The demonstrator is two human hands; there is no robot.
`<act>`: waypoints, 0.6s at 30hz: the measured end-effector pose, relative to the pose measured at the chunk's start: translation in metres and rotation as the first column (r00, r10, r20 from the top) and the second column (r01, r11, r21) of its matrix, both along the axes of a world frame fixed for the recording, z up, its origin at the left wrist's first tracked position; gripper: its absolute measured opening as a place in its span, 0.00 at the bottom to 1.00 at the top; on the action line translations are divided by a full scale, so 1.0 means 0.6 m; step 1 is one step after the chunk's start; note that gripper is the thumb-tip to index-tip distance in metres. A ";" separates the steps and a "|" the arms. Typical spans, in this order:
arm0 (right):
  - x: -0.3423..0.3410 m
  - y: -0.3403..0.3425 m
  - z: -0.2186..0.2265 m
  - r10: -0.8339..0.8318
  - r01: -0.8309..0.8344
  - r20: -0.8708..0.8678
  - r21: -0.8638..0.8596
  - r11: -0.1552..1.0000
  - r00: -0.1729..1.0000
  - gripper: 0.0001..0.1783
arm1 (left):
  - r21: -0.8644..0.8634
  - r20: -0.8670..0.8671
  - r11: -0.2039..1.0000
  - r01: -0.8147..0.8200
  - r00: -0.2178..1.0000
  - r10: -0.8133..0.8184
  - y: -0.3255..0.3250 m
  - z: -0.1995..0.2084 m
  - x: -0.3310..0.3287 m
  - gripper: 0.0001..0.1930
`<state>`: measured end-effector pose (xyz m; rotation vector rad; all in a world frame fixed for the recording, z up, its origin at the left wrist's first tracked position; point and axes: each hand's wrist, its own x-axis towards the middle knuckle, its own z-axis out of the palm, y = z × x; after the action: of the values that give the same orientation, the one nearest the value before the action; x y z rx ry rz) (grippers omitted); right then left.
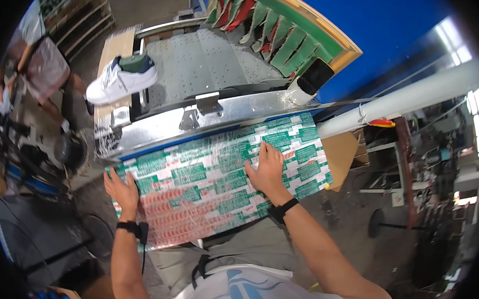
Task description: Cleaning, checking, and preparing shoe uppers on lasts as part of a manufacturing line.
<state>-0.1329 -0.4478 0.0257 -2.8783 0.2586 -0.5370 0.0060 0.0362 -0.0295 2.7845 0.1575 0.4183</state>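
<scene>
A board wrapped in green, white and red printed covering [197, 179] lies in front of me along the machine's near side, with clear film over it. My left hand [122, 194] rests at its left end, thumb and fingers apart, holding nothing. Farther right, my right hand [268, 171] lies on the same board with its fingers stretched out and nothing in them. Beyond the board, a white shoe with a dark green lining [123, 81] sits at the left side of the conveyor, apart from both hands.
The grey perforated conveyor belt [190, 59] runs behind a metal rail [166, 124] toward an opening hung with green and red strips [276, 35]. A white pipe [406, 98] extends right. Brown cardboard [340, 157] stands beside the board. At far left, another person [45, 73] is partly visible.
</scene>
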 end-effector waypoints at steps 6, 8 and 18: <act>0.124 -0.013 0.125 0.160 -0.171 0.094 0.137 0.976 0.983 0.34 | 0.109 0.045 0.991 -0.076 0.996 0.071 -0.025 0.002 -0.022 0.35; 0.226 -0.021 0.178 0.262 -0.287 0.138 0.206 0.936 0.955 0.33 | 0.131 0.057 0.987 -0.089 0.995 0.082 -0.021 0.007 -0.028 0.35; 0.686 -0.408 0.256 -0.430 0.368 -0.004 0.524 0.768 0.903 0.49 | 0.099 0.027 0.995 -0.030 0.999 0.027 -0.049 0.036 -0.018 0.35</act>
<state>0.2787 -0.6927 0.1795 -2.2554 0.8722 -0.5928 -0.0050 0.0070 -0.0077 2.8760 0.1748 0.4816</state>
